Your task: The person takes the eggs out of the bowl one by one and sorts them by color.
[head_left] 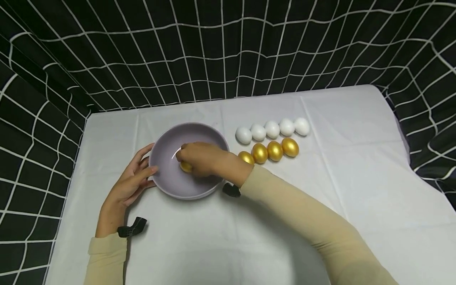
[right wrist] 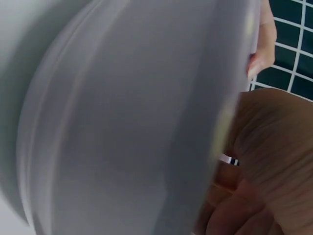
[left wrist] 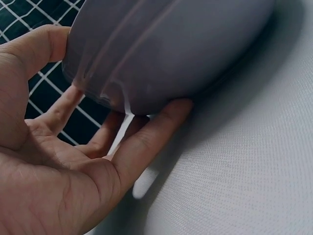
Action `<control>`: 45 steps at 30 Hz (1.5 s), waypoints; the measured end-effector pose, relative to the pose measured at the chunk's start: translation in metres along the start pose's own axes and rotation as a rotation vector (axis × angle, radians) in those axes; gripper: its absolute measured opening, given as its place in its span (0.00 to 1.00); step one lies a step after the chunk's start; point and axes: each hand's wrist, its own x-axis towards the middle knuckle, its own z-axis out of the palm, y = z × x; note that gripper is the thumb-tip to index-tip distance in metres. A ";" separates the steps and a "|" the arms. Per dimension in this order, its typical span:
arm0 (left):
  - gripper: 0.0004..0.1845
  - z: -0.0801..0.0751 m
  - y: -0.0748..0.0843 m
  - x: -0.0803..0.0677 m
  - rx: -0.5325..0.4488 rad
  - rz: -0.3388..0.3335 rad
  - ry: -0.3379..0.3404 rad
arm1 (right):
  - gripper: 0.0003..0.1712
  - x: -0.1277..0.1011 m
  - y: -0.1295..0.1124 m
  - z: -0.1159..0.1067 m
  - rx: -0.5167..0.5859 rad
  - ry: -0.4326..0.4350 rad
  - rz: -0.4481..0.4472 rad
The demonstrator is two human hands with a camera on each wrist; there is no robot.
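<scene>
Lavender bowl [head_left: 167,148] sat on the white cloth [head_left: 356,190] in head view; right hand [head_left: 201,158] inside it, fingers curled on a gold egg [head_left: 185,167]. Left hand [head_left: 130,184] lay open against the rim. Left wrist: straight fingers [left wrist: 146,142] touching the bowl's wall [left wrist: 171,54]. Right wrist: blurred bowl [right wrist: 122,127], grip unclear.

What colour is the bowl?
The bowl is pale lilac-grey, clearest in the head view.
</scene>
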 end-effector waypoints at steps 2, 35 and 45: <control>0.36 0.000 0.001 0.000 0.002 0.001 0.004 | 0.07 0.000 0.000 0.001 -0.001 0.009 0.000; 0.36 -0.004 -0.007 -0.001 0.037 0.013 0.006 | 0.11 -0.004 0.001 0.012 -0.012 0.049 0.039; 0.36 -0.004 -0.007 0.000 0.037 0.026 -0.010 | 0.11 -0.005 0.002 0.012 -0.032 0.037 0.053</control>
